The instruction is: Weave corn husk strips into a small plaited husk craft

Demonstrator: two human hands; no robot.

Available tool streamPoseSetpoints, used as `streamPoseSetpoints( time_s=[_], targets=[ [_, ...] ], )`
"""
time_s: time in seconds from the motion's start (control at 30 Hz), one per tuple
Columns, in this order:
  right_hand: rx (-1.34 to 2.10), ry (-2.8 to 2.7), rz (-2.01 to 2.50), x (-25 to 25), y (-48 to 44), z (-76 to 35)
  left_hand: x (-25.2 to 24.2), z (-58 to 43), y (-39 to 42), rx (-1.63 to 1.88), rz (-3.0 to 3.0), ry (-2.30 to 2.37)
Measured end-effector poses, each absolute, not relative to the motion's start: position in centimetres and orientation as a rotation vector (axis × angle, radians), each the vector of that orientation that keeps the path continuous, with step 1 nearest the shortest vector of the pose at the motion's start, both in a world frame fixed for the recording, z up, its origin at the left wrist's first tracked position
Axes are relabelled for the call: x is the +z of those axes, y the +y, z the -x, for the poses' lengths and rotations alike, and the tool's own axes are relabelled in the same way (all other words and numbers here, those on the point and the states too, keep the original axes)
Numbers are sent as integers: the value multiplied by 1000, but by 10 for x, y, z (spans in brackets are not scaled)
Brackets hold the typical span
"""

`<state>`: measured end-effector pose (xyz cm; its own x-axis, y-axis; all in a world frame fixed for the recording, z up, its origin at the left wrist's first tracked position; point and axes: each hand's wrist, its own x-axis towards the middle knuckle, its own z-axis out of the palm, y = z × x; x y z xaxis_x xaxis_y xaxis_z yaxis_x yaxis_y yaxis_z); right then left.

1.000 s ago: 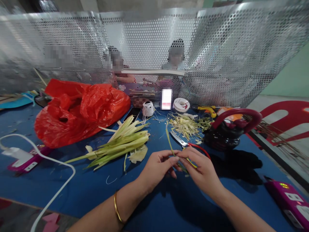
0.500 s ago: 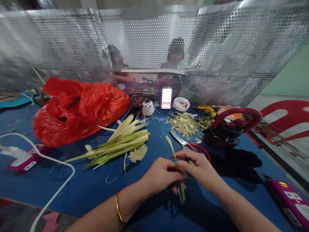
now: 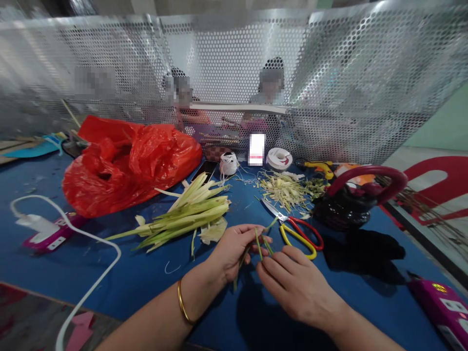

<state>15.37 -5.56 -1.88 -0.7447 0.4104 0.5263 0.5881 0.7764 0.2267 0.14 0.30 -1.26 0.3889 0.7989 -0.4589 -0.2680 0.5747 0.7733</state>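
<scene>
1. Strips of green leaf (image 3: 258,243) are stretched between the two hands, just above the blue table (image 3: 142,282).
2. Left hand (image 3: 234,251), a gold bangle (image 3: 184,302) at its wrist, pinches the strips between thumb and fingers; loose ends poke out beyond the fingertips and hang below the palm.
3. Right hand (image 3: 292,278) is curled closed at the strips' near ends; its fingertips are turned from view.
4. Scissors (image 3: 281,217) lie closest, just past the right knuckles, yellow and red handles towards that hand, and take up the space directly ahead.
5. Beyond the blades sits a heap of pale clippings (image 3: 283,191), with a white spool (image 3: 279,159) and a yellow-handled tool (image 3: 321,169) behind.
6. On the right, a glossy dark pot (image 3: 341,212) with a big maroon handle blocks that side; a soft black item (image 3: 376,248) lies before it, and a purple device (image 3: 444,307) is near the edge.
7. On the left, a bundle of yellow-green leaves (image 3: 190,219) lies just beyond the forearm, backed by a bulky red plastic bag (image 3: 139,170).
8. White cord (image 3: 106,280) loops across the left edge from a purple power strip (image 3: 62,236).
9. Farther back stand a ball of white string (image 3: 229,164), a dark phone (image 3: 206,170) and a lit screen (image 3: 256,148), against a perforated sheet (image 3: 226,53) closing off the far side; two people show through it.
</scene>
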Motion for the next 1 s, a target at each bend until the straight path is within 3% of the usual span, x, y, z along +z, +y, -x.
streamPoseSetpoints(
  time_s=[0.3, 0.67, 0.77, 1.0],
  targets=[
    [-379, -2558, 830, -25, -54, -151, -9, 1, 6, 770, -475, 809],
    [-537, -2506, 819, -34, -56, -139, -19, -12, -5, 775, -428, 813],
    [-378, -2330, 807, -32, -56, -142, -23, -14, -8, 795, -496, 798],
    [340, -1552, 1151, -22, -52, -154, -19, -12, -10, 769, -613, 850]
  ],
)
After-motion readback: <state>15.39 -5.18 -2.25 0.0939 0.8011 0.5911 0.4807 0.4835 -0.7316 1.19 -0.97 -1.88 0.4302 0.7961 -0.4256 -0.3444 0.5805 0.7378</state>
